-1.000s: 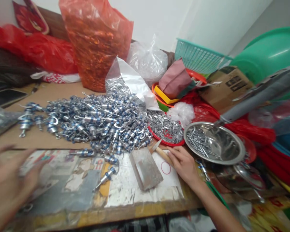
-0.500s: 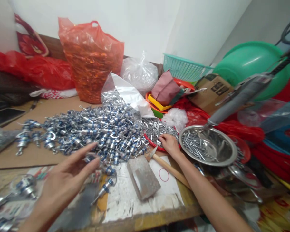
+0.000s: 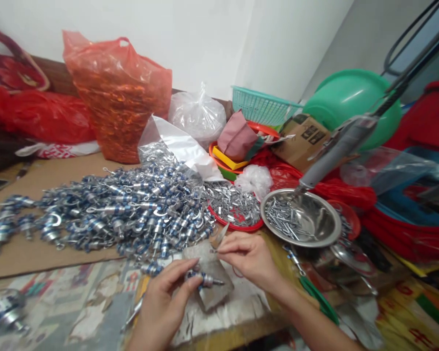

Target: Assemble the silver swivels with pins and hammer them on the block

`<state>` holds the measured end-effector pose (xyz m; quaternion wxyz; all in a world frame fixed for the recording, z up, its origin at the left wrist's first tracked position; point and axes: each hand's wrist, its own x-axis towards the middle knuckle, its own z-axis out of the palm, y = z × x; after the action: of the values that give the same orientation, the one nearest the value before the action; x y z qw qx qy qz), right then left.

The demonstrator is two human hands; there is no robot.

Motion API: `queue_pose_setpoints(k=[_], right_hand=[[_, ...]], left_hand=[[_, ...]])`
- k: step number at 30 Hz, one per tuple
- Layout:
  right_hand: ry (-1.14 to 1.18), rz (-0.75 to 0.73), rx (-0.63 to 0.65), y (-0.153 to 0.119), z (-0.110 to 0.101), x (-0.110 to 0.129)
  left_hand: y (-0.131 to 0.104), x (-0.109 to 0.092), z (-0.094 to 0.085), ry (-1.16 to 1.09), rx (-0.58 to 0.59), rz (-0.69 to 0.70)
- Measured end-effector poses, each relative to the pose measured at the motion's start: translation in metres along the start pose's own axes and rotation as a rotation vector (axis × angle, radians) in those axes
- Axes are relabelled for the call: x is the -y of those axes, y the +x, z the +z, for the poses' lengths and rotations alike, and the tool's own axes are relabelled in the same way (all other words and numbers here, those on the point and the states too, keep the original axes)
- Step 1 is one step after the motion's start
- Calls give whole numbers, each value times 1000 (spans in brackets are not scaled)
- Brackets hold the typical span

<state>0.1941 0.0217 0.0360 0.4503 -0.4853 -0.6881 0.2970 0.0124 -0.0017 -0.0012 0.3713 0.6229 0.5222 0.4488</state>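
My left hand is closed around a blue-and-silver metal fitting, its thin threaded end pointing right above a grey metal block. Just to the right, my right hand has its thumb and fingers pinched together over the block's upper right corner. Whatever lies in that pinch is too small to make out. A hammer's metal head shows behind the right hand, and the hand and forearm hide most of its handle. Behind the hands, a red tray holds small silver metal pieces.
A large pile of similar fittings spreads across cardboard at the left. A steel bowl of nail-like pins stands right, with a grey tool slanting above it. Bags, including an orange one, line the wall.
My right hand has come from the red tray back to the block. My left hand has moved right and now holds a fitting over the block. The view has shifted right.
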Motion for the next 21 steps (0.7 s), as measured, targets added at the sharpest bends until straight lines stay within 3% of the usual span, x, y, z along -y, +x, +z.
queue_pose_setpoints(k=[5, 10, 17, 19, 21], right_hand=[[6, -19, 76, -14, 18, 18], [42, 57, 36, -15, 28, 21], [204, 89, 36, -19, 31, 19], [111, 14, 12, -26, 29, 19], [-66, -203, 0, -33, 25, 18]], left_hand=[[-5, 4, 1, 65, -10, 84], [-6, 1, 0, 55, 15, 123], [-6, -9, -3, -48, 31, 4], [-6, -11, -4, -112, 18, -55], [-6, -14, -6, -158, 14, -118]])
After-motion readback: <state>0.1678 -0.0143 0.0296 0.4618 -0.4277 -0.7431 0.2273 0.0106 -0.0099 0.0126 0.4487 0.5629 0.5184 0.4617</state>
